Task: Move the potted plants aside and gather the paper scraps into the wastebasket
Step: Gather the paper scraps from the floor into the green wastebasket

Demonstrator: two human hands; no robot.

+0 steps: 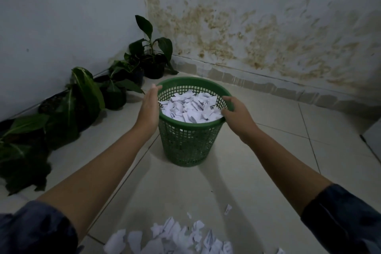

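Stood at centre on the tiled floor (268,150): green basket (188,144), heaped to near the rim with white scraps (190,107). Left hand (148,109) laid flat against the rim at nine o'clock, fingers straight and together, nothing pinched. Right hand (237,113) curled over the rim at three o'clock — fingers clamped on the plastic edge. More loose scraps (175,237) piled at six o'clock, well apart from the basket. Potted plants (86,97) lined along the wall from eight to eleven o'clock — dark leaves, black pots.
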